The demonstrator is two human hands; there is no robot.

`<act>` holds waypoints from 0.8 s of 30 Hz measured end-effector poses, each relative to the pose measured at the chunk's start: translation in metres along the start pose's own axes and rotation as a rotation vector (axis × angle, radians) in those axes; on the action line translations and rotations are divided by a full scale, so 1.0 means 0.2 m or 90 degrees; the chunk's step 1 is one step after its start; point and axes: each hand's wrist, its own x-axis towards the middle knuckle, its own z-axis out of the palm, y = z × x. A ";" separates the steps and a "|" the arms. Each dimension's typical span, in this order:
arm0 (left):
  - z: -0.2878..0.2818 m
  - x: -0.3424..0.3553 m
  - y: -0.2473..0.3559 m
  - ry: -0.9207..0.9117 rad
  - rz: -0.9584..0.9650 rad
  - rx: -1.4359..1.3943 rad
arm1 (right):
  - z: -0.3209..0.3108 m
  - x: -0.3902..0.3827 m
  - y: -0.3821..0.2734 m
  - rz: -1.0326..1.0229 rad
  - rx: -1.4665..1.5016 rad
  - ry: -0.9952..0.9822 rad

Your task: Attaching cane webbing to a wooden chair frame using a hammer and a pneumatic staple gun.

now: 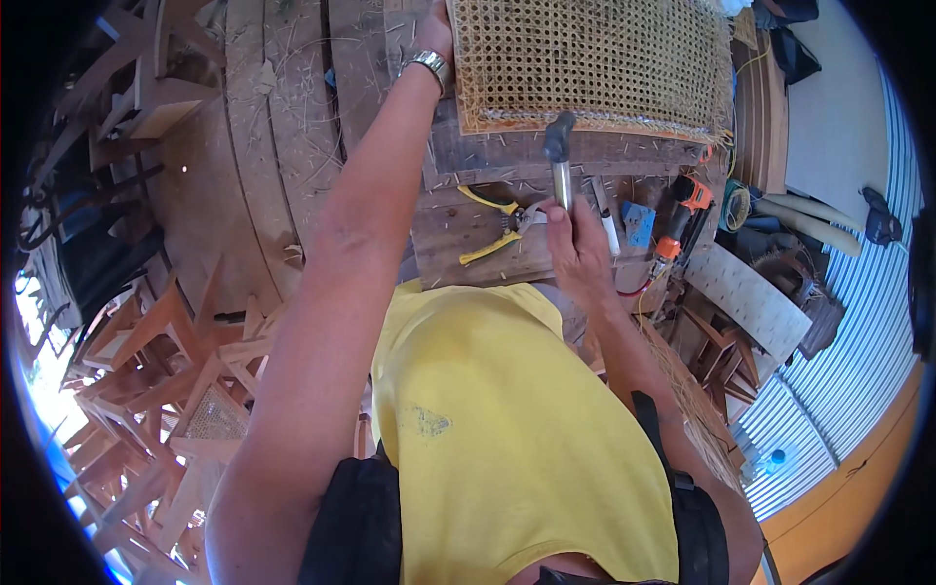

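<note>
A woven cane panel in a light wooden frame lies on the wooden workbench. At the panel's left edge is my left hand, a metal watch on its wrist; its fingers are hidden, so their grip does not show. My right hand is closed round the handle of a hammer, thumb along the shaft. The dark hammer head hangs over the panel's near edge. Yellow-handled pliers lie to the left of this hand. To its right are a chisel-like tool and a blue scrap.
An orange and black power drill lies on the bench's right side, a red hose near it. Wooden chair frames pile up at the left. A pale board with holes leans at the right. Cane shavings litter the planks.
</note>
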 end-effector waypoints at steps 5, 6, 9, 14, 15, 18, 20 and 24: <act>0.04 -0.02 0.00 -0.183 0.087 -0.105 | 0.12 0.13 0.04 -0.238 -0.070 0.111; 0.04 0.00 -0.01 -0.033 -0.009 -0.088 | 0.14 0.14 0.06 -0.213 -0.105 0.110; 0.01 0.09 -0.04 0.007 0.155 0.044 | 0.18 0.19 0.08 -0.146 -0.133 0.099; -0.05 0.20 -0.08 -0.012 0.166 0.052 | 0.18 0.21 0.07 -0.181 -0.161 0.109; -0.04 0.20 -0.08 -0.010 0.152 0.047 | 0.18 0.21 0.07 -0.171 -0.171 0.119; -0.03 0.15 -0.06 -0.002 0.202 0.168 | 0.19 0.20 0.07 -0.244 -0.127 0.160; -0.01 0.10 -0.05 -0.005 0.176 0.116 | 0.22 0.22 0.07 -0.212 -0.200 0.145; -0.01 0.08 -0.03 0.058 0.133 0.188 | 0.24 0.24 0.07 -0.176 -0.307 0.150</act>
